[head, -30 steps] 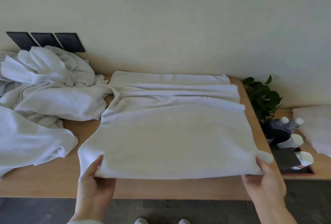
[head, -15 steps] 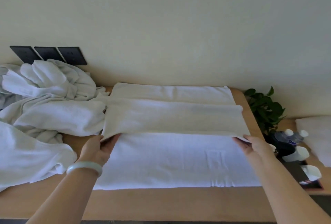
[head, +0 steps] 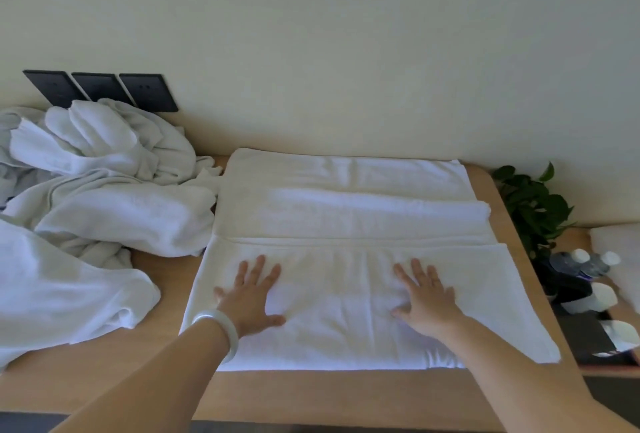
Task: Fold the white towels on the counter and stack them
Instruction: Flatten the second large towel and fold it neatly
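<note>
A large white towel (head: pixel 346 218) lies spread across the middle of the wooden counter (head: pixel 311 394), folded over on itself with a fold edge running left to right across its middle. My left hand (head: pixel 251 297) lies flat on the near layer toward its left side, fingers straight and spread. My right hand (head: pixel 424 295) presses flat on the same layer toward the right, fingers straight as well. A heap of crumpled white towels (head: pixel 104 197) covers the counter's left part, touching the spread towel's left edge.
Three black wall plates (head: pixel 100 89) sit behind the heap. Right of the counter stand a green plant (head: pixel 533 207), several small bottles (head: pixel 585 263) and a dark tray (head: pixel 595 339). Another white cloth (head: pixel 620 252) lies at the far right edge.
Both hands carried the towel's near edge away from me and laid it over the far part, then let go and came back to lie flat on the near layer.
</note>
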`<action>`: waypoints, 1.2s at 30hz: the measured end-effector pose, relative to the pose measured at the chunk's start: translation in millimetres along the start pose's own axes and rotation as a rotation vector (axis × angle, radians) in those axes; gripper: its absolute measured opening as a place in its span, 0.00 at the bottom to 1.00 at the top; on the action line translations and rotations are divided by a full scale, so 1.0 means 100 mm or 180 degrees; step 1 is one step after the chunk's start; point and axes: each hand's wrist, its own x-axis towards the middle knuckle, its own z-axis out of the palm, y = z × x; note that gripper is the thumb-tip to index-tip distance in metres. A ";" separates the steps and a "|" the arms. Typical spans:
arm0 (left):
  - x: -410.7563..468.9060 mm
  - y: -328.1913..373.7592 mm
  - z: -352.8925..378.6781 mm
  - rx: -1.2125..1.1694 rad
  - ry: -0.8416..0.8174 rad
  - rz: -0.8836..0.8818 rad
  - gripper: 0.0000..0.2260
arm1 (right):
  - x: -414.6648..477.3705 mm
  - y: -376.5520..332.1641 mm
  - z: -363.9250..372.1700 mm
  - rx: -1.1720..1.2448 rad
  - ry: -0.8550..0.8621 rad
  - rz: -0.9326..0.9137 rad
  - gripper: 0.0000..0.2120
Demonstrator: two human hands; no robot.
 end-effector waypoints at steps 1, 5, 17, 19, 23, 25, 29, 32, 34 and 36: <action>-0.08 0.00 0.02 0.0005 -0.0054 0.0012 0.45 | -0.09 0.02 0.02 -0.0007 -0.0020 -0.0046 0.40; -0.54 0.01 0.26 0.0147 -0.0086 0.0032 0.43 | -0.47 0.18 0.34 -0.0152 0.0033 -0.0065 0.37; -0.28 -0.15 -0.02 0.1278 0.0920 0.0973 0.21 | -0.33 0.09 0.29 -0.0660 0.1297 -0.0774 0.16; -0.19 -0.21 -0.15 0.1445 0.0490 0.0807 0.18 | -0.27 0.07 0.21 -0.0912 0.0941 -0.0575 0.13; -0.17 -0.52 -0.43 0.1439 -0.0302 0.0449 0.14 | -0.20 0.18 0.01 -0.0611 0.0470 -0.0721 0.14; -0.15 -0.69 -0.53 0.1097 -0.0046 0.0340 0.11 | -0.11 0.26 -0.13 -0.0288 0.0661 -0.0893 0.21; -0.17 -0.75 -0.50 0.1278 0.0585 0.0226 0.12 | -0.01 0.29 -0.07 -0.0458 0.1013 -0.0805 0.17; -0.14 -0.72 -0.41 0.1114 0.0884 0.0251 0.14 | 0.03 0.32 -0.03 -0.0470 0.0848 -0.0912 0.15; -0.13 -0.75 -0.42 0.0805 0.0913 0.0212 0.19 | 0.05 0.34 -0.15 -0.0419 0.0568 -0.0875 0.21; -0.12 -0.75 -0.43 0.0879 0.0896 0.0199 0.21 | 0.08 0.33 -0.26 -0.0384 0.0418 -0.0837 0.18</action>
